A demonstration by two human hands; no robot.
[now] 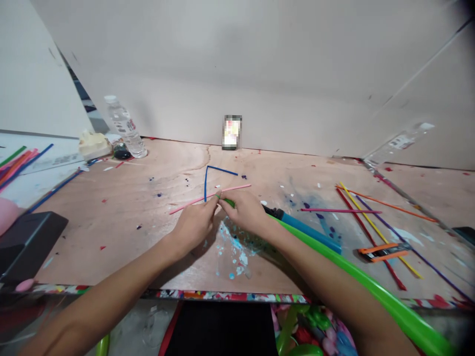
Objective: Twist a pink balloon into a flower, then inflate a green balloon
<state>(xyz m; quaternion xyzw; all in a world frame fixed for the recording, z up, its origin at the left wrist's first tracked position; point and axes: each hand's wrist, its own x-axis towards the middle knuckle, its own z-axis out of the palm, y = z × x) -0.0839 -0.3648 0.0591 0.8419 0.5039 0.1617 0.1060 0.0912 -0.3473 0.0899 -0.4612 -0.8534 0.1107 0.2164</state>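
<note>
A long inflated green modelling balloon [341, 267] runs from the lower right corner up under my right forearm. Its narrow end comes out at my right hand [245, 210], whose fingers are closed around it. My left hand [196, 222] meets the right one, thumb and fingers pinched on the thin green tail of the same balloon. Just beyond both hands lie a flat pink balloon [237, 187] and a bent blue balloon [206, 183], neither inflated. Beside the green balloon rests a blue hand pump [311, 232] with a black nozzle end.
Several uninflated balloons, including a yellow balloon [371, 217], lie crossed at the right near an orange and black utility knife [384, 252]. Water bottles [126, 126] stand at back left and lean at back right. A phone [232, 132] props against the wall. A dark box [31, 242] sits left.
</note>
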